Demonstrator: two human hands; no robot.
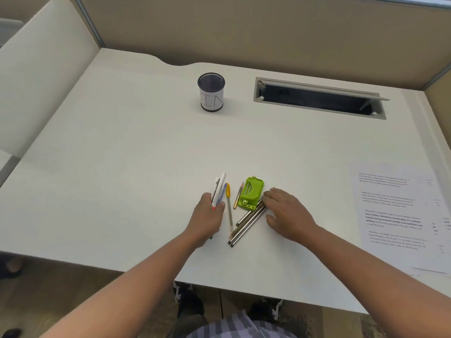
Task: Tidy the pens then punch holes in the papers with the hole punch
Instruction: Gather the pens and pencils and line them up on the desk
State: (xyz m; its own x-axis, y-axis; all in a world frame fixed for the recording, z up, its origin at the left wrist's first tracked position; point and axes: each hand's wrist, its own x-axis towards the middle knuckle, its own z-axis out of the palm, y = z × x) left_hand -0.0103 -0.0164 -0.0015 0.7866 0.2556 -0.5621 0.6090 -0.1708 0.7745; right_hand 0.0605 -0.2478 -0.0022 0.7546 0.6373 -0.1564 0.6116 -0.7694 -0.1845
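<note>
White markers [219,190] are being gripped in the curled left hand [209,217]; the flat-fingered right hand [285,213] is touching striped pencils [247,222] at the green plastic hole punch's [251,193] five o'clock. Gathering everything before carrying to the black mesh cup [211,91], twelve o'clock, looks wisest.

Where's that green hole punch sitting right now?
In the head view the hole punch lies on the desk near its front edge, between the person's hands: a short pencil on its left, the right hand just to its right.
</note>
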